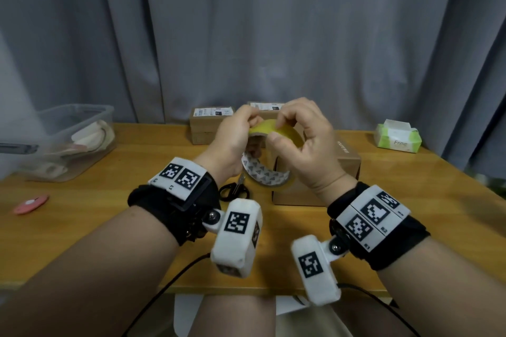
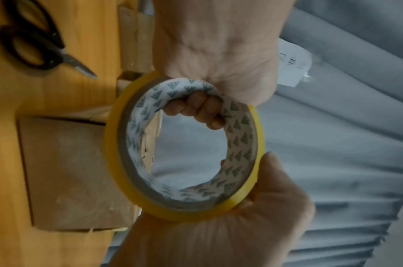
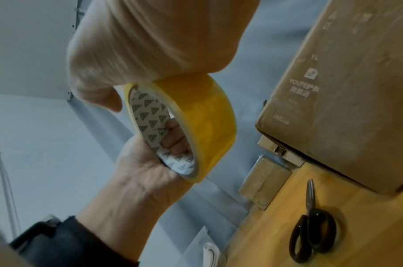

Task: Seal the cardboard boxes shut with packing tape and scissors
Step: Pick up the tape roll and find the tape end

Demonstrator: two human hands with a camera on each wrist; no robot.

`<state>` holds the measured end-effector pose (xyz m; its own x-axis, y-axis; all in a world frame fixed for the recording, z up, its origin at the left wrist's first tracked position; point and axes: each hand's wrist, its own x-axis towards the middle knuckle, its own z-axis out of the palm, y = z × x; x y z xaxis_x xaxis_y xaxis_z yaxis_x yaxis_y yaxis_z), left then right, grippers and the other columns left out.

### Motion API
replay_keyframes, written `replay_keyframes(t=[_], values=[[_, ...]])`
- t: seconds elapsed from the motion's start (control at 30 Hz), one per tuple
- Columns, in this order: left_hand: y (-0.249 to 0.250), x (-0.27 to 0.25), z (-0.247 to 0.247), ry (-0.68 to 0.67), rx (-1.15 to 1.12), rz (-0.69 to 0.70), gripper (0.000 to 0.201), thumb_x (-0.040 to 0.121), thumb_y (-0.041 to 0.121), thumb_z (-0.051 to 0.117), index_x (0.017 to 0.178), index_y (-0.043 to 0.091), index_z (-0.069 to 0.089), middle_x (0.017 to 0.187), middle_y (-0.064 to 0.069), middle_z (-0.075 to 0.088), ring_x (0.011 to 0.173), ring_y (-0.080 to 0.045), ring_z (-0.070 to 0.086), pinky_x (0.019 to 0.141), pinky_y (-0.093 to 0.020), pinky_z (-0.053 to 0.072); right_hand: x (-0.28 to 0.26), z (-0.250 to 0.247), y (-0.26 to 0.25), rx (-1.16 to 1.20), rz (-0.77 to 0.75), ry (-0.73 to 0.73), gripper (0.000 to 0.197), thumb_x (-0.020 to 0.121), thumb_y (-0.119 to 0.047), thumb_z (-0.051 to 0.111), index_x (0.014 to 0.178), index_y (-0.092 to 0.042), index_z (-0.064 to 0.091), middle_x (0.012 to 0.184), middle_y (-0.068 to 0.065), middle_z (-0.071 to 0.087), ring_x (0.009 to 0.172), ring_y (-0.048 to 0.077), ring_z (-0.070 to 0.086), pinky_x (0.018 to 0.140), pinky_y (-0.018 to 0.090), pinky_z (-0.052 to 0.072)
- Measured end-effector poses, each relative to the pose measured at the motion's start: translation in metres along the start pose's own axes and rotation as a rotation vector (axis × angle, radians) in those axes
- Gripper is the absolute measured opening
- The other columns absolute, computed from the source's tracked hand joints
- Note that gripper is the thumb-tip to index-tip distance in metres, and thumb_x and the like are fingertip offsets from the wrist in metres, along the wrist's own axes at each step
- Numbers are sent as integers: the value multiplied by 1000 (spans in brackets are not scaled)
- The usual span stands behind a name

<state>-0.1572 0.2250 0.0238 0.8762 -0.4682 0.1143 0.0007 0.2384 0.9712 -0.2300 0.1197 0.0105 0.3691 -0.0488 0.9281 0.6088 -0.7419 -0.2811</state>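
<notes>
Both hands hold a yellow packing tape roll in the air above the wooden table. My left hand grips it with fingers hooked through the printed core. My right hand pinches the roll's outer yellow face with thumb and forefinger at the top. Behind the roll stands a brown cardboard box. Two smaller boxes sit farther back. Black-handled scissors lie flat on the table under my left wrist, blades together.
A clear plastic bin with odds and ends stands at the left. Near the left edge lies a small pink object. A green tissue pack sits at the back right. Grey curtain hangs behind the table.
</notes>
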Motion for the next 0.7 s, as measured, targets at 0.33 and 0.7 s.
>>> replay_keyframes(t=[0.33,0.7], values=[[-10,6,-6,53,-519,-147,29,88,35,46,78,9,57,78,-11,58,72,-26,58,86,-38,45,-10,2,10,12,-24,22,35,70,-19,63,101,-19,48,101,-2,45,93,17,47,81,22,41],[5,2,-12,-172,572,412,40,98,30,39,66,12,56,63,-2,51,59,-10,48,64,-30,39,-5,-2,9,307,550,-310,22,84,-32,67,90,-16,52,89,-7,56,79,-1,53,72,12,44]])
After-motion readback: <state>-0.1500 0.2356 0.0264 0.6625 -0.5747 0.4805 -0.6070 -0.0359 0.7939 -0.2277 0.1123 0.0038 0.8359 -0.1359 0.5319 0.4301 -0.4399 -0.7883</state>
